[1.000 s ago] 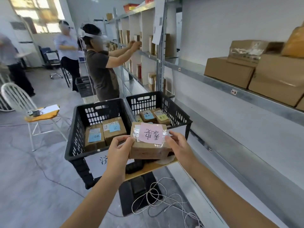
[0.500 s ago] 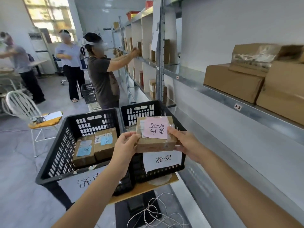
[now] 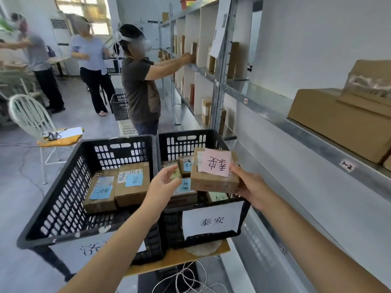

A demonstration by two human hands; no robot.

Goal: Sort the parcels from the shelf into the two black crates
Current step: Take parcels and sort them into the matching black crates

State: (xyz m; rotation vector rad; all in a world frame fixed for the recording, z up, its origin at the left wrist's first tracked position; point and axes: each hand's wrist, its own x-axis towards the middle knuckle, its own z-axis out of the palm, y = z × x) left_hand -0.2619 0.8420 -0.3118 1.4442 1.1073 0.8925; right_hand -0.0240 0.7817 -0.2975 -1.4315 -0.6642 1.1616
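Over right crate (image 3: 183, 142), parcel (image 3: 213, 183) in right hand (image 3: 252, 188)

Matt brown cardboard on the pink-labelled parcel (image 3: 213, 183) above the right crate (image 3: 184, 143), bound in glossy, wrinkled clear tape. Pink paper label (image 3: 216, 162) on its top, matt, with dark ink. Black moulded plastic with slotted walls and a dull sheen for the right crate and the left crate (image 3: 63, 197) just beside it. White paper sign (image 3: 211, 220) on the right crate's front. Taped cardboard parcels (image 3: 131, 195) with pale blue paper labels (image 3: 133, 180) inside the left crate. Bare wooden board (image 3: 182, 258) under the right crate. Smooth grey metal shelf (image 3: 296, 133), faintly shiny, right of the right crate, with plain matt cardboard boxes (image 3: 338, 125) on it. Smooth grey floor (image 3: 19, 187), cracked, left of the crates.
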